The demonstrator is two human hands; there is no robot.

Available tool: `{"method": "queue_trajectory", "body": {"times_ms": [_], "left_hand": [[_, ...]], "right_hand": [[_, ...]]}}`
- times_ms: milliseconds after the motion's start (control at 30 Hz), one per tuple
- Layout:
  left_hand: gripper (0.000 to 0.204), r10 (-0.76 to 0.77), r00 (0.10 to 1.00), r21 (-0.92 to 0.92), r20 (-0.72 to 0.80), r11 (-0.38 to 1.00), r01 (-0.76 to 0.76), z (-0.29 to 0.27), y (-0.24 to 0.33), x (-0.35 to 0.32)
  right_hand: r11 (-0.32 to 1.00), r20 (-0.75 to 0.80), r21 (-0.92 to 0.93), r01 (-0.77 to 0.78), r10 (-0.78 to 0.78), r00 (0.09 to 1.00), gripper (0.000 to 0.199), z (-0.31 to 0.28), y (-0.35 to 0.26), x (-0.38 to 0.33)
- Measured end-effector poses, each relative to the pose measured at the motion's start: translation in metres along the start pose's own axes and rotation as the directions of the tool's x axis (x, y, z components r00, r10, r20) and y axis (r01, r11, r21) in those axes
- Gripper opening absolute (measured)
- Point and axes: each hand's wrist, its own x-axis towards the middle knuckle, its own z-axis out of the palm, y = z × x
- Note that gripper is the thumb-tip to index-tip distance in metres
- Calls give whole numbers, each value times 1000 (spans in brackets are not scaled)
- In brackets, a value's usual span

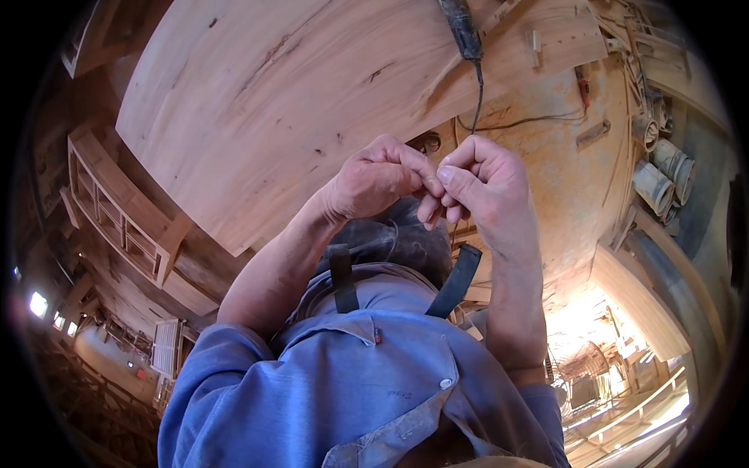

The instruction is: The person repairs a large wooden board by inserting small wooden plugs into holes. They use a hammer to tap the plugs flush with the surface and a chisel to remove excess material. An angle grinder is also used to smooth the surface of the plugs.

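My left hand (382,178) and my right hand (493,183) meet in front of my body, near the edge of a large pale wooden panel (257,132). Both have their fingers curled and pinched, with the fingertips almost touching. Whatever sits between the fingers, if anything, is too small or hidden to make out. Beyond the hands, a dark power tool (462,33) lies on the panel, and its cord (480,97) runs down over the near edge.
A slatted wooden frame (125,210) stands at the left. On the right are several dusty buckets (654,186) and a curved wooden piece (641,300). A red-handled tool (583,90) and a small wood block (593,134) lie beyond my right hand.
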Motion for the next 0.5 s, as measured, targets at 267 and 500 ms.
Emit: {"method": "queue_trajectory", "body": {"times_ms": [267, 500], "left_hand": [[27, -1, 1000, 57, 3, 998, 0, -8, 7, -13], [25, -99, 994, 160, -52, 981, 106, -4, 1, -18]], "right_hand": [[999, -26, 48, -1, 2, 1000, 10, 14, 9, 4], [986, -64, 164, -38, 49, 997, 10, 14, 22, -17]]}}
